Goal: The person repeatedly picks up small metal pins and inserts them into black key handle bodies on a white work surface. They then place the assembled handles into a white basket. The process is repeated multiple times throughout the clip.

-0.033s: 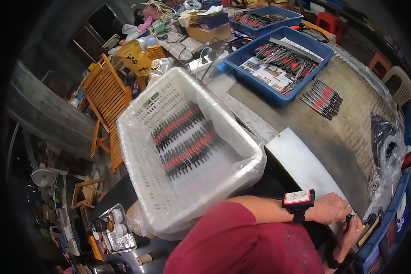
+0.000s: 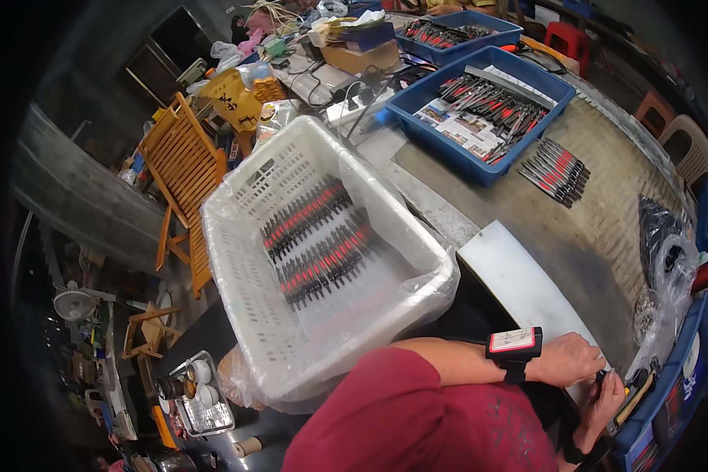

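My left hand (image 2: 568,359), with a black device strapped on its wrist (image 2: 514,344), reaches to the lower right, its fingers closed. Just beside it, my right hand (image 2: 604,403) is closed too, its fingertips close to the left hand's. A small dark thing (image 2: 603,376) shows between the two hands; its kind cannot be made out. Both hands are at the near end of a white board (image 2: 527,279). To the left stands a white plastic basket (image 2: 263,346) lined with clear film. Inside it are two rows of slim black-and-red pen-like tools (image 2: 326,259).
A blue tray (image 2: 480,175) of similar tools stands on the worktable, a second blue tray (image 2: 440,55) behind it. A row of tools (image 2: 554,171) lies nearby. Clear plastic bags (image 2: 669,267) and a blue bin (image 2: 684,393) are at the right; a wooden folding chair (image 2: 182,169) stands left.
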### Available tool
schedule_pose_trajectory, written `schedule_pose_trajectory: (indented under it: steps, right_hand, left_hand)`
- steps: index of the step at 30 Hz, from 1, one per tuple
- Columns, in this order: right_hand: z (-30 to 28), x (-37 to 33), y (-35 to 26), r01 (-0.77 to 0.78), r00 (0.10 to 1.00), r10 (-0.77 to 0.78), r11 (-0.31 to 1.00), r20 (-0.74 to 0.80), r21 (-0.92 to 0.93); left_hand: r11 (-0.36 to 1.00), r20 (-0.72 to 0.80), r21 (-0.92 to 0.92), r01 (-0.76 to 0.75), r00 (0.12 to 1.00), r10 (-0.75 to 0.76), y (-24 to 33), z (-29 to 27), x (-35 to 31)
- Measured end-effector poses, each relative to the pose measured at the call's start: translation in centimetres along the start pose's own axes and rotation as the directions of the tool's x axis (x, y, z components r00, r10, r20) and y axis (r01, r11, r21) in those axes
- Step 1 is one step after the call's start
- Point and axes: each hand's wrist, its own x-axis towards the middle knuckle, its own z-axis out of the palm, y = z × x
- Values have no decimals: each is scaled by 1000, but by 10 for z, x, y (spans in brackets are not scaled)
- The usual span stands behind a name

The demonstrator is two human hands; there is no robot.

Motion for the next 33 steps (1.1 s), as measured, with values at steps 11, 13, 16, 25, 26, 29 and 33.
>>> schedule_pose_trajectory:
  steps: [11, 13, 16, 25, 26, 29, 33]
  right_hand:
    - [7, -3, -9, 29, 999, -29, 1000, 38, -7]
    - [8, -3, -11, 7, 1000, -7, 998, 6, -55]
    - [7, -3, -9, 17, 1000, -17, 998, 16, -53]
    - [-3, -3, -3, 43, 999, -41, 998, 30, -54]
    - [-4, -3, -2, 41, 999, -40, 998, 28, -53]
    - [-4, -3, -1, 45, 999, -44, 998, 27, -49]
    - [-5, -2, 0, 42, 999, -40, 996, 19, -79]
  left_hand:
    - [998, -62, -56, 19, 998, -23, -2, 7, -1]
    - [998, -64, -57, 16, 998, -20, -2, 8, -1]
    - [998, -54, -62, 23, 998, -27, -3, 8, -1]
    - [996, -41, -78, 37, 998, -40, -3, 10, -1]
    - [996, -39, -79, 43, 998, -47, -3, 10, -1]
    - [996, -33, -77, 49, 998, -52, -2, 10, -1]
    - [994, -24, -96, 56, 998, -59, -3, 9, -1]
